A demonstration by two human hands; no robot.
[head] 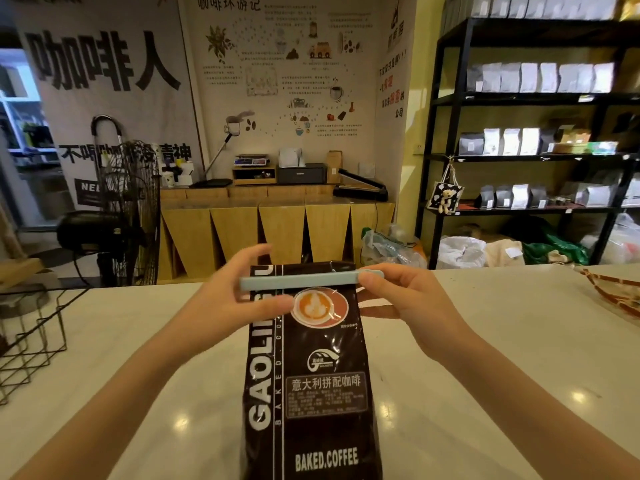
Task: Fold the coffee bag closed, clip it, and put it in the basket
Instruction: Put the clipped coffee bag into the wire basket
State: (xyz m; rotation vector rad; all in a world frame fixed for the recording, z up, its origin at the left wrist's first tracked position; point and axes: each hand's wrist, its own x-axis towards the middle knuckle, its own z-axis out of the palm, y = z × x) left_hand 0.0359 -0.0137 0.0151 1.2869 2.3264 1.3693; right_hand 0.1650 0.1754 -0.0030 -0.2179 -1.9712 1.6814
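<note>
- Head view looks down on a dark brown coffee bag [311, 375] standing upright on the pale, glossy tabletop [502, 358], near the front edge and between the two forearms.
- Printed on the bag's face are a round latte-art picture near the top, a panel of Chinese characters in the middle, "BAKED.COFFEE" in white near the bottom, and large white letters running up its left side.
- A long, pale blue-green clip [304, 282] lies level across the bag just under its top edge, above the latte picture; a narrow strip of bag shows above it, and its ends jut slightly past the bag's sides.
- Whether the clip is fully snapped shut cannot be told.
- The left hand [228, 299] is at the clip's left end, fingers curved above and behind the bag's top and thumb lying across the bag's face just below the clip; the hand is motion-blurred.
- The right hand [405, 299] pinches the clip's right end between thumb and forefinger, the remaining fingers curled beneath beside the bag's right edge.
- Both forearms reach in from the lower corners of the view, bare.
- A black wire basket [31, 337] stands on the tabletop at the far left, well apart from the bag.
</note>
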